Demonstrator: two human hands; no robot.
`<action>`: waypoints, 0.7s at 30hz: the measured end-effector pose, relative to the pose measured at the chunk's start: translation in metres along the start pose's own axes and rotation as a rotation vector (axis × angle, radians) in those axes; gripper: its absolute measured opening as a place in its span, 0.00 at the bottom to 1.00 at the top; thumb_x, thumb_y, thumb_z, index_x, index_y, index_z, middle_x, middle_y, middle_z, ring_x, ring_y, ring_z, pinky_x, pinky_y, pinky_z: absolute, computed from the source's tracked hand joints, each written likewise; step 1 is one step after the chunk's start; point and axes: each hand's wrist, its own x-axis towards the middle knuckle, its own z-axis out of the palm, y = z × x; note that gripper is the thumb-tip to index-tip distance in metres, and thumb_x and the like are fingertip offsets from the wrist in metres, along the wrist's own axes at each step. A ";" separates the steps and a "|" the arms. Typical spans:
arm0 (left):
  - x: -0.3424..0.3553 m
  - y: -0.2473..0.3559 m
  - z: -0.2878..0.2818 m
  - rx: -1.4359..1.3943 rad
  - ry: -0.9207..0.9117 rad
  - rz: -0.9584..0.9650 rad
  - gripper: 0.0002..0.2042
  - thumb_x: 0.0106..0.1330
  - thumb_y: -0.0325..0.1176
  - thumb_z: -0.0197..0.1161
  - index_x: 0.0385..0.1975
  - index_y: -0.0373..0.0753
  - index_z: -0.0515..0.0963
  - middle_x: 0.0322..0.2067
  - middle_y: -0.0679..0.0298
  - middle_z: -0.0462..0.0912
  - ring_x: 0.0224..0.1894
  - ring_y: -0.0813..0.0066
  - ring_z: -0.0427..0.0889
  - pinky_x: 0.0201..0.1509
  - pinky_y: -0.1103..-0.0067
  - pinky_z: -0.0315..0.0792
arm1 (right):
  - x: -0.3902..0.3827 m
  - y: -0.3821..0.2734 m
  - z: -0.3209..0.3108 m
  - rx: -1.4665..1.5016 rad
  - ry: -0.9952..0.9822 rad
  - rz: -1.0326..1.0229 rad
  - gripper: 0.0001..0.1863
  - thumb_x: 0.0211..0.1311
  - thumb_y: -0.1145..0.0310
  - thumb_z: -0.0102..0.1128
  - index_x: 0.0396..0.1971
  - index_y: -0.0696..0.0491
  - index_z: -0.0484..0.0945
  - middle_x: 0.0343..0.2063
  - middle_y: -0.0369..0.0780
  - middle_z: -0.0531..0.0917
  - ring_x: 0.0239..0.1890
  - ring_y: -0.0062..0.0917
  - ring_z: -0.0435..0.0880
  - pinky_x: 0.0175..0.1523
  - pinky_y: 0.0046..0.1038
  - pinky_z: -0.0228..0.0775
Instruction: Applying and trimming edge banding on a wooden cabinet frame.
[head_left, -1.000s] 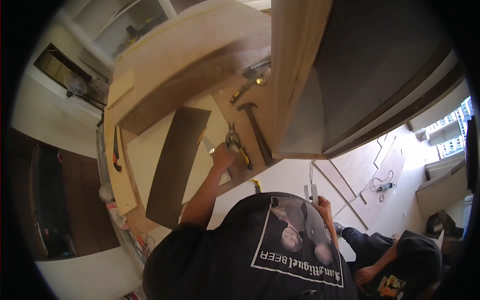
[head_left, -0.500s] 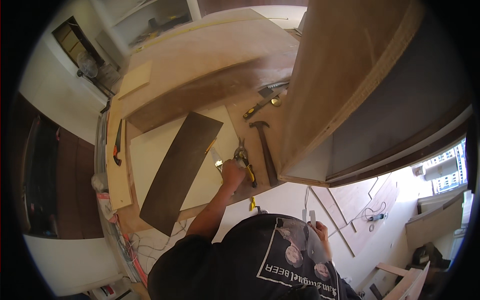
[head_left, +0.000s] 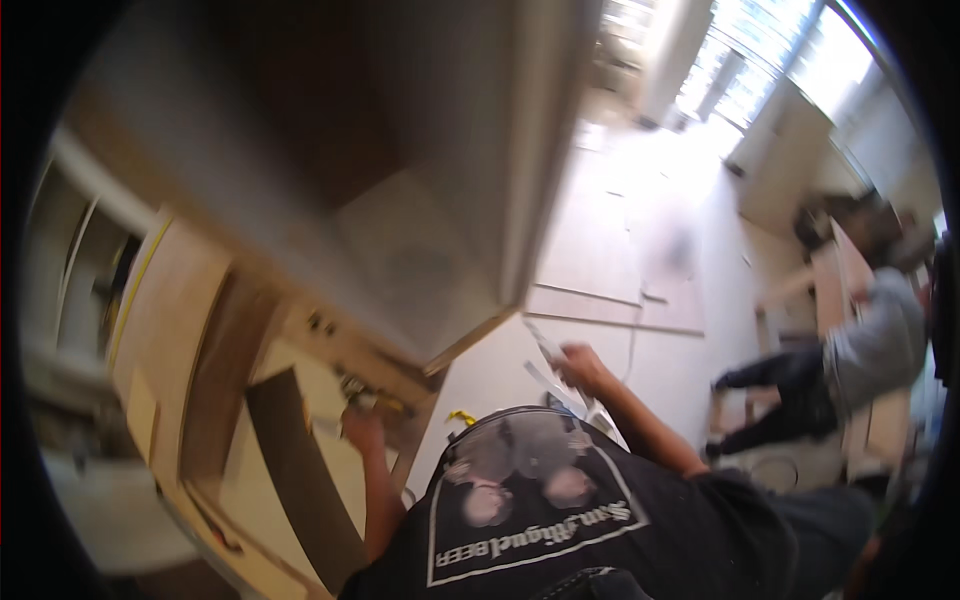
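Observation:
My left hand (head_left: pixel 364 428) is low over the worktop, beside a long dark brown panel (head_left: pixel 300 470). Motion blur smears its fingers, so any object in them is unclear. A pair of snips (head_left: pixel 385 402) lies close by on the wood. The dark panel rests across a larger pale sheet (head_left: pixel 240 430). Out over the floor to the right, my right hand (head_left: pixel 582 370) is closed on a thin pale strip (head_left: pixel 540 345), part of which curves down in front of my shirt.
A tall plywood cabinet carcass (head_left: pixel 515 200) looms blurred over the worktop. Wooden boards (head_left: pixel 610 305) lie on the white floor. At the right, another person in a grey top (head_left: pixel 875 335) bends beside leaning boards (head_left: pixel 828 280). A yellow-handled tool (head_left: pixel 461 417) shows near my shirt.
The view has swung to the right, bringing the other person into sight. My right hand has risen away from my body with the pale strip. My left hand stays by the snips.

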 end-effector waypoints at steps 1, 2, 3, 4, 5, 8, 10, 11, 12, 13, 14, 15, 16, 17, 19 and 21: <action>0.002 -0.003 -0.003 0.021 -0.067 -0.029 0.27 0.57 0.40 0.70 0.51 0.26 0.78 0.50 0.39 0.81 0.54 0.38 0.79 0.61 0.55 0.72 | 0.006 -0.014 -0.017 0.122 0.099 -0.029 0.08 0.62 0.67 0.62 0.31 0.57 0.80 0.19 0.38 0.78 0.18 0.21 0.75 0.21 0.27 0.69; 0.005 0.027 -0.010 -0.007 -0.131 -0.065 0.26 0.58 0.38 0.69 0.52 0.26 0.78 0.53 0.40 0.81 0.56 0.41 0.80 0.62 0.57 0.73 | 0.009 -0.028 -0.043 0.167 0.234 -0.096 0.08 0.62 0.67 0.60 0.29 0.57 0.79 0.20 0.38 0.78 0.18 0.21 0.75 0.20 0.26 0.67; 0.007 0.041 -0.017 -0.002 -0.144 -0.015 0.26 0.58 0.38 0.69 0.52 0.26 0.78 0.53 0.40 0.81 0.56 0.41 0.80 0.62 0.57 0.73 | 0.015 -0.045 -0.067 0.226 0.307 -0.113 0.07 0.62 0.68 0.58 0.28 0.56 0.78 0.19 0.37 0.76 0.18 0.21 0.74 0.20 0.26 0.67; 0.009 0.050 -0.020 -0.003 -0.184 -0.023 0.25 0.57 0.36 0.69 0.52 0.26 0.78 0.52 0.41 0.82 0.54 0.42 0.81 0.60 0.58 0.74 | 0.013 -0.061 -0.095 0.297 0.376 -0.186 0.06 0.63 0.68 0.57 0.30 0.55 0.78 0.21 0.37 0.76 0.18 0.20 0.73 0.20 0.25 0.65; 0.010 0.060 -0.020 -0.004 -0.220 -0.036 0.24 0.57 0.35 0.68 0.51 0.26 0.79 0.51 0.41 0.83 0.53 0.43 0.82 0.58 0.58 0.75 | 0.017 -0.074 -0.124 0.383 0.417 -0.264 0.07 0.64 0.68 0.57 0.34 0.56 0.78 0.24 0.37 0.77 0.19 0.19 0.72 0.20 0.24 0.64; 0.019 0.048 -0.017 -0.026 -0.242 -0.053 0.22 0.57 0.32 0.66 0.50 0.26 0.79 0.45 0.43 0.85 0.48 0.45 0.85 0.54 0.60 0.77 | -0.017 -0.163 -0.157 0.424 0.492 -0.525 0.13 0.68 0.68 0.55 0.47 0.58 0.80 0.25 0.34 0.77 0.20 0.14 0.71 0.22 0.19 0.61; 0.022 0.048 -0.015 -0.038 -0.258 -0.036 0.21 0.56 0.32 0.66 0.48 0.25 0.80 0.43 0.44 0.86 0.46 0.46 0.86 0.52 0.61 0.77 | -0.020 -0.196 -0.182 0.393 0.508 -0.687 0.18 0.63 0.73 0.53 0.51 0.58 0.80 0.25 0.38 0.80 0.19 0.18 0.73 0.19 0.21 0.62; 0.023 0.042 -0.018 -0.055 -0.269 -0.051 0.20 0.56 0.31 0.66 0.47 0.25 0.80 0.41 0.45 0.87 0.45 0.48 0.86 0.51 0.62 0.77 | -0.031 -0.220 -0.180 0.428 0.441 -0.732 0.20 0.62 0.74 0.52 0.54 0.59 0.79 0.25 0.38 0.79 0.19 0.17 0.72 0.22 0.20 0.63; 0.024 0.043 -0.018 -0.048 -0.259 -0.051 0.20 0.56 0.31 0.66 0.47 0.25 0.80 0.41 0.45 0.87 0.45 0.48 0.86 0.51 0.62 0.77 | -0.043 -0.239 -0.181 0.423 0.390 -0.791 0.24 0.62 0.74 0.52 0.59 0.59 0.78 0.27 0.37 0.79 0.20 0.16 0.71 0.23 0.20 0.64; 0.025 0.044 -0.018 -0.054 -0.278 -0.041 0.19 0.55 0.31 0.66 0.45 0.25 0.81 0.40 0.45 0.87 0.44 0.48 0.86 0.50 0.62 0.76 | -0.048 -0.248 -0.183 0.433 0.385 -0.792 0.24 0.62 0.74 0.52 0.59 0.59 0.78 0.27 0.37 0.79 0.20 0.16 0.71 0.23 0.20 0.64; 0.024 0.045 -0.019 -0.064 -0.298 -0.037 0.19 0.54 0.30 0.66 0.44 0.24 0.81 0.39 0.45 0.87 0.43 0.49 0.86 0.50 0.63 0.76 | -0.051 -0.256 -0.183 0.468 0.358 -0.833 0.26 0.61 0.75 0.54 0.62 0.58 0.76 0.26 0.35 0.78 0.19 0.15 0.69 0.23 0.19 0.61; 0.024 0.046 -0.020 -0.062 -0.291 -0.044 0.19 0.54 0.30 0.66 0.44 0.24 0.81 0.39 0.45 0.87 0.43 0.49 0.86 0.50 0.63 0.76 | -0.053 -0.262 -0.183 0.499 0.330 -0.873 0.29 0.60 0.75 0.56 0.64 0.58 0.74 0.25 0.32 0.76 0.19 0.13 0.67 0.22 0.18 0.57; 0.024 0.046 -0.021 -0.040 -0.293 -0.058 0.19 0.54 0.30 0.67 0.44 0.24 0.81 0.40 0.45 0.87 0.44 0.49 0.86 0.50 0.63 0.76 | -0.058 -0.260 -0.178 0.494 0.355 -0.863 0.29 0.60 0.77 0.56 0.64 0.58 0.75 0.24 0.32 0.76 0.18 0.12 0.67 0.22 0.18 0.57; 0.022 0.048 -0.021 -0.024 -0.297 -0.073 0.19 0.53 0.30 0.68 0.43 0.24 0.81 0.40 0.45 0.87 0.44 0.48 0.86 0.50 0.63 0.76 | -0.055 -0.251 -0.175 0.487 0.346 -0.867 0.29 0.60 0.77 0.56 0.64 0.58 0.75 0.24 0.32 0.76 0.18 0.12 0.67 0.22 0.18 0.57; 0.018 0.042 -0.021 -0.031 -0.275 -0.087 0.19 0.54 0.30 0.68 0.44 0.24 0.81 0.41 0.44 0.87 0.45 0.48 0.86 0.51 0.63 0.76 | -0.031 -0.220 -0.167 0.406 0.399 -0.827 0.22 0.63 0.74 0.52 0.57 0.59 0.80 0.27 0.36 0.79 0.20 0.15 0.72 0.23 0.20 0.64; 0.014 0.037 -0.017 -0.039 -0.261 -0.100 0.19 0.54 0.31 0.67 0.44 0.24 0.82 0.42 0.44 0.87 0.46 0.48 0.86 0.52 0.64 0.76 | -0.018 -0.182 -0.156 0.386 0.394 -0.662 0.21 0.62 0.74 0.52 0.54 0.58 0.81 0.24 0.36 0.79 0.19 0.16 0.73 0.22 0.20 0.63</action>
